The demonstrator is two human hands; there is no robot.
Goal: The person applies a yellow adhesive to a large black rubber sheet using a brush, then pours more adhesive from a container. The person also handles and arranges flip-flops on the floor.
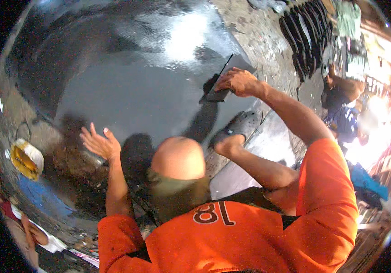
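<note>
The right hand (238, 82) is clenched on a dark flat trowel (225, 77) pressed to the wet grey cement slab (127, 86) near its right edge, while the left hand (99, 143) is released, fingers spread, hovering just above the slab's near edge. Risk: the bare foot (227, 143) rests at the slab's edge and could slip into and mark the fresh surface. Rough debris-strewn ground borders the glossy slab; stacked dark items (307, 34) lie beyond its far right corner.
</note>
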